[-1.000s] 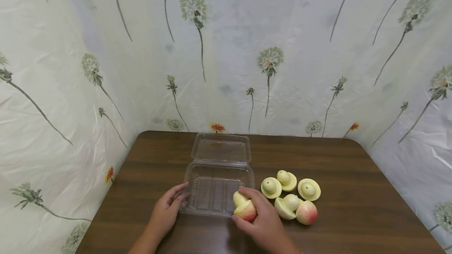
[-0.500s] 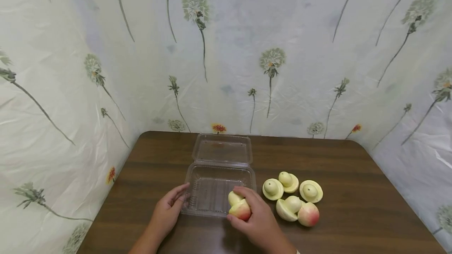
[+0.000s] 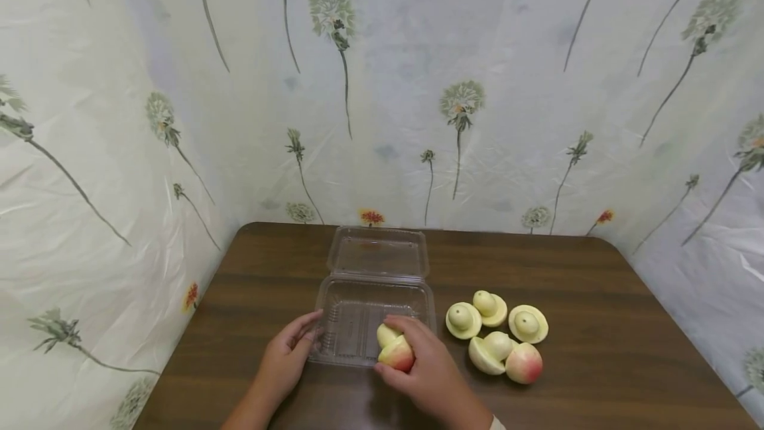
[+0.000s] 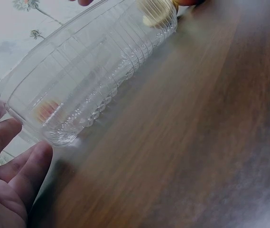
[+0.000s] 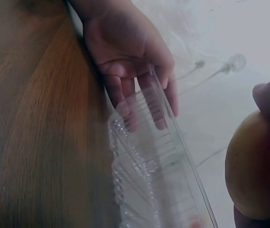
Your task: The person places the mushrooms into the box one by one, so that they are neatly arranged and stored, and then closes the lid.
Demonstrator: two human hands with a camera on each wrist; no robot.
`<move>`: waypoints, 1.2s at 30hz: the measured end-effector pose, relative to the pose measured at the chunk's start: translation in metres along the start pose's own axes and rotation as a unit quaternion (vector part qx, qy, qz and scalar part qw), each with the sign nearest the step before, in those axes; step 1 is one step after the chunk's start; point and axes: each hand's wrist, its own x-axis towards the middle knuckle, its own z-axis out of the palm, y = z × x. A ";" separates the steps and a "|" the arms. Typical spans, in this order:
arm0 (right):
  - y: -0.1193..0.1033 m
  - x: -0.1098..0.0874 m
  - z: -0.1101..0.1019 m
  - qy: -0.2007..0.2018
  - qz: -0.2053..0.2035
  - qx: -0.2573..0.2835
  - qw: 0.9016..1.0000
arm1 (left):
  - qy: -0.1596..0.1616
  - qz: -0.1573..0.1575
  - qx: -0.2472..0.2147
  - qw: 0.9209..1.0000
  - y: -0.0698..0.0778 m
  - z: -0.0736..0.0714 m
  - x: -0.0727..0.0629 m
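In the head view, my left hand holds the left front corner of an open clear plastic container. The left wrist view shows its fingertips at the container's corner. My right hand grips a peach-like piece, with red-blushed skin and a pale yellow knob, above the container's right front part. In the right wrist view, the held piece is close to the lens and cut off by the frame. Several similar pale yellow pieces lie right of the container, one showing a red-blushed side.
The container's hinged lid lies back toward the rear edge of the dark wooden table. A flower-printed curtain hangs behind the table and along both sides.
My right hand has moved left, carrying the peach-like piece from the container's right edge farther over it. The left hand stays at the container's corner.
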 end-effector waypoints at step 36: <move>-0.009 0.022 0.023 -0.053 0.022 -0.056 0.997 | -0.002 0.015 -0.005 1.000 0.000 -0.001 -0.001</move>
